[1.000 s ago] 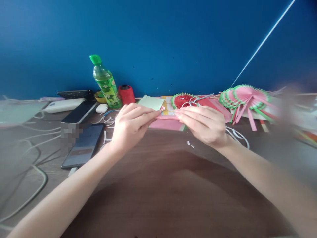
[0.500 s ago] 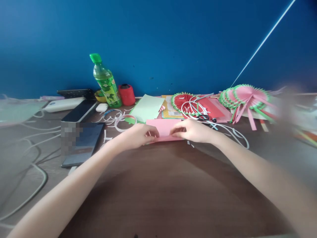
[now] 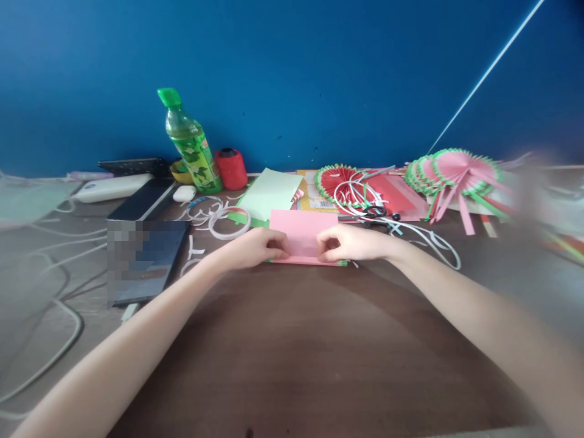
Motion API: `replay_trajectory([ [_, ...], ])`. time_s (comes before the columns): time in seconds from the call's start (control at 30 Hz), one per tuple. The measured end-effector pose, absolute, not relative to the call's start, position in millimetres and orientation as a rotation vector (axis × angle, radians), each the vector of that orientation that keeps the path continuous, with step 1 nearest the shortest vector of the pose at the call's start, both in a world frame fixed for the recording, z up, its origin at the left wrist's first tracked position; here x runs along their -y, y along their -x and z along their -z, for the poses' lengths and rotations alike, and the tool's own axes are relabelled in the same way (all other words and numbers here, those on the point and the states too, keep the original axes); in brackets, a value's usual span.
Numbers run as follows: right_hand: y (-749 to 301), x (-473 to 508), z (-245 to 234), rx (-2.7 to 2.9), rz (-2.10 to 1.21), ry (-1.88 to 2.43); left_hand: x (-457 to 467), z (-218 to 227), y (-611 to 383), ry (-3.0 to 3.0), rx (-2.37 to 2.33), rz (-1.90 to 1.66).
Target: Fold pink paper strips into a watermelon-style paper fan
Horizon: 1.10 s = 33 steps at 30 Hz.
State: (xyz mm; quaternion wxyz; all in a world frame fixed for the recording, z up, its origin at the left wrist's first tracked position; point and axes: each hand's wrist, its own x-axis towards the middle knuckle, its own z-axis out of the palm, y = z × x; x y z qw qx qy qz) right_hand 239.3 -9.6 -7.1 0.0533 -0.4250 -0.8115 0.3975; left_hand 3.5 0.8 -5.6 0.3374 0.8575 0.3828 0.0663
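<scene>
A pink sheet of paper (image 3: pixel 303 235) lies flat on the brown table (image 3: pixel 296 340), a thin green strip showing along its near edge. My left hand (image 3: pixel 255 248) pinches the sheet's near left part with bent fingers. My right hand (image 3: pixel 351 242) pinches its near right part in the same way. Both hands rest on the table, a small gap of pink paper between them. A light green sheet (image 3: pixel 269 193) lies just behind the pink one.
A green bottle (image 3: pixel 189 143) and a red thread spool (image 3: pixel 230 168) stand at the blue wall. A tape ring (image 3: pixel 229 221), scissors (image 3: pixel 376 213), white paper strips, a red watermelon fan (image 3: pixel 340 181) and pink fans (image 3: pixel 456 170) lie behind. Phones (image 3: pixel 146 258) and cables lie left.
My hands came down from holding the folded pink paper in the air and now press it flat on the table, nearer to me. The light green sheet behind is now uncovered.
</scene>
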Motion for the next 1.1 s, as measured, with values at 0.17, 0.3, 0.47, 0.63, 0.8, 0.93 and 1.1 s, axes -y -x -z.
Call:
replay_trajectory([
  [0.17,-242.2,6.4,9.1,2.468,-1.286,1.245,-1.7,5.4,-4.1,-2.239,-0.995,-0.175],
  [0.3,-241.9,5.9,9.8,2.458,-1.296,1.241,-0.3,5.2,-5.3,-2.238,-1.006,-0.165],
  [0.47,-241.0,6.3,10.3,2.447,-1.289,1.24,-0.2,6.7,-5.4,-2.269,-1.015,-0.182],
  [0.63,-241.4,5.6,11.6,2.464,-1.283,1.218,-0.4,7.1,-5.2,-2.262,-1.008,-0.176],
  [0.8,-242.7,4.4,13.2,2.505,-1.258,1.22,0.2,7.8,-4.5,-2.268,-1.008,-0.169],
  [0.93,-243.3,3.8,13.2,2.526,-1.247,1.218,0.4,9.3,-3.4,-2.276,-1.004,-0.162],
  [1.1,-244.2,5.0,11.8,2.59,-1.207,1.206,2.0,10.9,-3.3,-2.304,-0.987,-0.185],
])
